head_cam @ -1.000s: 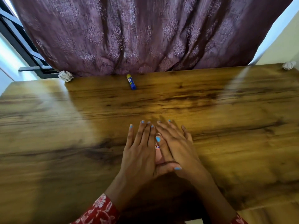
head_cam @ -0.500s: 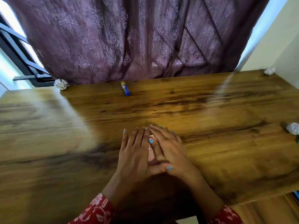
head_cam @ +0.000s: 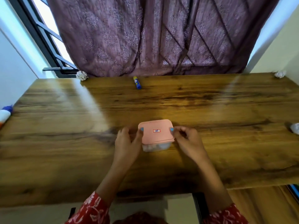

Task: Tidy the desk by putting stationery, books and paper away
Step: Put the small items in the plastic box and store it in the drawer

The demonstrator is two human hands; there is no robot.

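Box (head_cam: 156,145) w/ pink lid (head_cam: 155,131), small red-framed label, text unreadable

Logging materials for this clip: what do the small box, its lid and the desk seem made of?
Box: clear, slightly frosted plastic, pale contents showing through.
Lid: matte pink plastic, rounded moulded corners.
Desk: wood or wood-look laminate, glossy; grain and window glare show.

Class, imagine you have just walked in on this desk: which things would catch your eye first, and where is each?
First, the small clear plastic box with a pink lid, mid-desk, gripped on either side by the left hand and right hand. Next, the blue and yellow glue stick lying at the far edge by the purple patterned curtain.
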